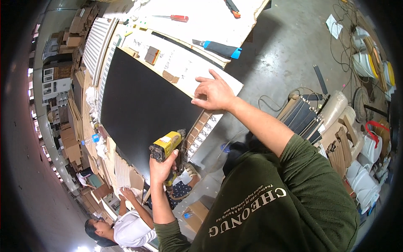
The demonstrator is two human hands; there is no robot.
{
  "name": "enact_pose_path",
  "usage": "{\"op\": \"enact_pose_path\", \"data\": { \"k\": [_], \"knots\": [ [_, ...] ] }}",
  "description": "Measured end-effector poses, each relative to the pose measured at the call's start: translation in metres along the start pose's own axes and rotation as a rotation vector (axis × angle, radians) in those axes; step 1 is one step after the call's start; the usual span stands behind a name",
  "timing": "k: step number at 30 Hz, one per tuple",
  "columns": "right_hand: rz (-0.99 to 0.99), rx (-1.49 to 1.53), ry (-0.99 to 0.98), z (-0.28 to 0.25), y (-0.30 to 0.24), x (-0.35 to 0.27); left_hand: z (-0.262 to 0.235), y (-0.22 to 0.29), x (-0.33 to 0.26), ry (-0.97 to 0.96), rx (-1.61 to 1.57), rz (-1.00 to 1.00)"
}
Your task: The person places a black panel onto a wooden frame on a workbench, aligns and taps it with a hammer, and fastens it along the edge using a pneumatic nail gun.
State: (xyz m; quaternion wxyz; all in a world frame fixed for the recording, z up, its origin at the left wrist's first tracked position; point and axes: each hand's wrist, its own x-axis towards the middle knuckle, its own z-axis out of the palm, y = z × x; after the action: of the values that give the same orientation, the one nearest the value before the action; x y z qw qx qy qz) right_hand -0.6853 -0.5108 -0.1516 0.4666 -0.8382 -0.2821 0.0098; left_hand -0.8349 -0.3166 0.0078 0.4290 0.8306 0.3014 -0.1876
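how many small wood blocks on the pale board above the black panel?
3 that show: one wood block near the black panel's upper corner, a paler one just left of it, one nearer the right hand. More may lie hidden under that hand.

Your left hand [161, 166] grips a nail gun [167, 147] with a glossy yellow plastic housing and a dark metal nose. Your right hand [214, 94] presses on a black panel [142, 105] whose face is smooth and matt. The tabletop [197, 19] beneath shows pale, matt board with a raw wood edge. The screwdriver [172, 17] has a glossy red plastic handle and a metal shaft. The floor [289, 46] is smooth grey concrete.
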Motion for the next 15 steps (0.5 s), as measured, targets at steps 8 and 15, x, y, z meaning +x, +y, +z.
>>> {"op": "enact_pose_path", "data": {
  "k": [8,15],
  "knots": [
    [-0.005,-0.012,0.001,0.000,-0.001,0.000,0.000,0.006,-0.002,0.012,0.088,-0.065],
    [0.020,-0.009,-0.025,-0.003,-0.002,0.000,0.005,0.014,-0.007,0.015,0.000,0.012]
  ]
}}
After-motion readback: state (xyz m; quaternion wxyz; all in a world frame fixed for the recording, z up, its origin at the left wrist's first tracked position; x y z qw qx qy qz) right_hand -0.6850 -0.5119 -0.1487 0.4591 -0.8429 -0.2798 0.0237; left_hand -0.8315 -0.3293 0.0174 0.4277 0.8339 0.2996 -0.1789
